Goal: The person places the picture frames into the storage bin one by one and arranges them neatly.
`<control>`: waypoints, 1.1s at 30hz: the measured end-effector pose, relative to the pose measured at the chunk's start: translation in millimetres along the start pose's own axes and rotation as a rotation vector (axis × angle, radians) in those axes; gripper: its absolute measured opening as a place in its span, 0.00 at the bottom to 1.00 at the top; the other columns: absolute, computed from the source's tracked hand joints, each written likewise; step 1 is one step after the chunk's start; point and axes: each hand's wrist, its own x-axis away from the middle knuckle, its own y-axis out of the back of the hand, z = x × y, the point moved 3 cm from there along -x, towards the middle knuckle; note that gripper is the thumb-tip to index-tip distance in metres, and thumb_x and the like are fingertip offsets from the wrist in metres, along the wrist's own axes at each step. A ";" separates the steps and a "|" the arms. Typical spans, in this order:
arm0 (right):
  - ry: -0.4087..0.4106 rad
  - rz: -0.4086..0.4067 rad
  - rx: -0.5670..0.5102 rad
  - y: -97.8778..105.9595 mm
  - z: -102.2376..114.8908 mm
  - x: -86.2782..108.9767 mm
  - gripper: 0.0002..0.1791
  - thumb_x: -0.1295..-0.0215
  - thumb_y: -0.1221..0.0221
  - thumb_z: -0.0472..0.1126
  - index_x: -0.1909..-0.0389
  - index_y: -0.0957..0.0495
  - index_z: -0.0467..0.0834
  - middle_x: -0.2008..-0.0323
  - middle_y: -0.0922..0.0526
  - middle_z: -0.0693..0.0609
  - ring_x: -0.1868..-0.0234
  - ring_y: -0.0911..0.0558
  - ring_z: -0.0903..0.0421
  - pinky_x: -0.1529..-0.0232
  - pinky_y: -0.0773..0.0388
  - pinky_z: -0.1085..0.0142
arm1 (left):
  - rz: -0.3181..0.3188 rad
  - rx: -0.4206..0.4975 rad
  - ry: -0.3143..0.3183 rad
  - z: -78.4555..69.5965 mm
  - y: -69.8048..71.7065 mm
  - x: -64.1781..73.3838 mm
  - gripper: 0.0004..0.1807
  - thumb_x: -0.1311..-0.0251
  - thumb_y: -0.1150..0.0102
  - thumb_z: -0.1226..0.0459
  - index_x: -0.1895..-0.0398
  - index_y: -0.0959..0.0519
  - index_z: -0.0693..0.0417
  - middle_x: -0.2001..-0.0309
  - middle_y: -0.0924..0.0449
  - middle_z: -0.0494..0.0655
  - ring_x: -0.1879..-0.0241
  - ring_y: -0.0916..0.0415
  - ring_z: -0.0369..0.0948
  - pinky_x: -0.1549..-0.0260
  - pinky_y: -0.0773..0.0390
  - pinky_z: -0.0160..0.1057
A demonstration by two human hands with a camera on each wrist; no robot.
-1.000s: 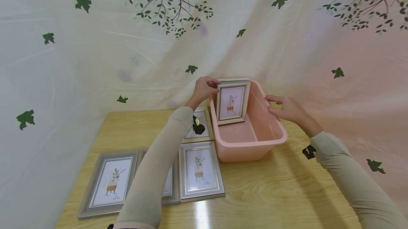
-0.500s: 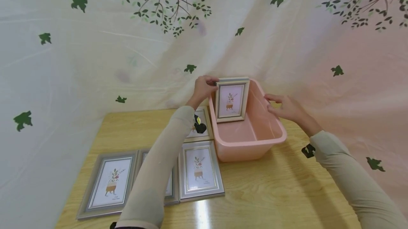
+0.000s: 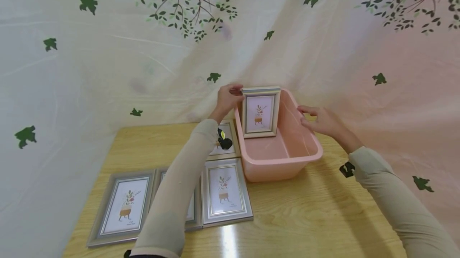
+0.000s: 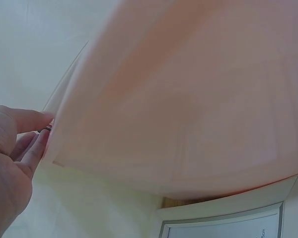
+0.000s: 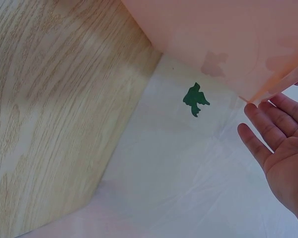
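Left hand (image 3: 227,99) pinched the frame (image 3: 260,115) upright inside the tub (image 3: 276,172); straight-fingered right hand (image 3: 323,122) touched its rim, seemingly steadying it!

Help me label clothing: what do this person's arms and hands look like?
Left sleeve and right sleeve: long, pale beige-grey. Left hand and right hand: gloveless. A small black piece shows beside each cuff, the left one partly yellow.
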 end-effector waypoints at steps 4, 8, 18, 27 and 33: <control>-0.001 -0.009 -0.005 -0.1 0.7 -0.9 0.32 0.29 0.40 0.48 0.28 0.30 0.41 0.71 0.19 0.43 0.87 0.44 0.61 0.83 0.36 0.64 | 0.010 0.037 -0.003 0.5 1.8 1.4 0.24 0.43 0.33 0.78 0.41 0.21 0.69 0.44 0.18 0.64 0.44 0.19 0.55 0.44 0.17 0.45; 0.006 -0.012 -0.015 -1.1 0.6 -1.6 0.31 0.29 0.40 0.48 0.28 0.30 0.41 0.58 0.14 0.37 0.85 0.43 0.60 0.81 0.34 0.64 | 0.005 0.072 -0.004 -0.1 5.2 3.5 0.25 0.43 0.33 0.79 0.41 0.22 0.70 0.44 0.18 0.65 0.44 0.19 0.56 0.44 0.17 0.44; 0.051 -0.029 0.006 -2.3 0.5 -0.9 0.31 0.29 0.41 0.47 0.29 0.29 0.38 0.60 0.15 0.35 0.79 0.31 0.56 0.74 0.29 0.64 | -0.003 0.108 -0.010 0.7 18.7 8.2 0.26 0.45 0.33 0.80 0.40 0.23 0.72 0.43 0.21 0.70 0.42 0.20 0.60 0.43 0.18 0.47; 0.048 -0.022 0.012 -0.1 2.6 0.8 0.31 0.29 0.40 0.47 0.29 0.29 0.39 0.75 0.21 0.45 0.84 0.41 0.61 0.79 0.33 0.64 | -0.016 0.157 0.021 11.3 37.8 17.4 0.27 0.44 0.34 0.80 0.39 0.24 0.73 0.44 0.21 0.73 0.49 0.17 0.54 0.55 0.13 0.37; 0.060 -0.021 0.003 -1.5 3.0 0.7 0.31 0.28 0.41 0.47 0.29 0.30 0.38 0.69 0.17 0.40 0.83 0.37 0.60 0.79 0.33 0.65 | -0.027 0.158 0.070 23.1 54.8 29.7 0.27 0.42 0.35 0.79 0.38 0.25 0.73 0.44 0.25 0.78 0.64 0.20 0.35 0.68 0.14 0.31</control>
